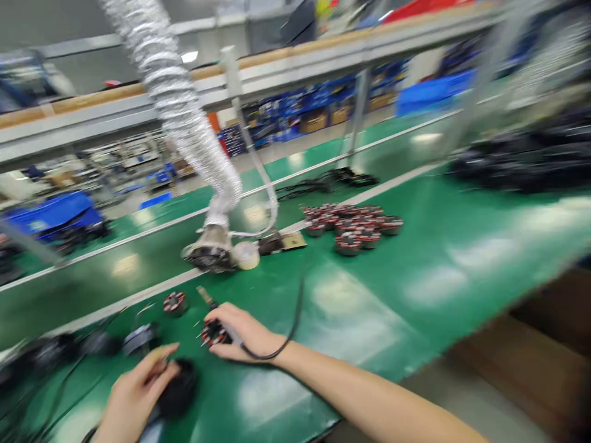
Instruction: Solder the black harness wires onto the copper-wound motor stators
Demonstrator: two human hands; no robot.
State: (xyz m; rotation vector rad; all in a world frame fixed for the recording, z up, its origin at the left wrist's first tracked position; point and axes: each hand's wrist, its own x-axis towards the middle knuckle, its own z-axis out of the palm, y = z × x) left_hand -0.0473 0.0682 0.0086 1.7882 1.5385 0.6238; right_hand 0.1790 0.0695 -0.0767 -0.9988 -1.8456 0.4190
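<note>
**Wound motor stator (pixel 215 333) in the right hand (pixel 244 335), at the near edge of a green bench mat (pixel 369 295)**

The stator, a small ring with red and white bands and short wire ends sticking out, lies at the tips of the right hand, low in the head view and touching the mat or just above it; which cannot be told. The right fingers are curled together over it, with the thumb on the near side. A pen-shaped tool, probably a soldering iron (pixel 205 296), runs beneath the fingers, its tan tip pointing away from the person, and a black cord (pixel 295 314) loops from it across the mat.

The left hand (pixel 138 394) lies just beside, its fingers (pixel 161 363) slightly spread against a black round motor housing (pixel 180 387); whether they grip it cannot be told.

A second stator (pixel 175 303) sits near the tool tip. Farther off stands a cluster of similar stators (pixel 353 229), beyond them black cable bundles (pixel 327 181). A silver flexible fume duct (pixel 170 92) ends in a nozzle (pixel 210 249) beside a tape roll (pixel 247 255).
</note>
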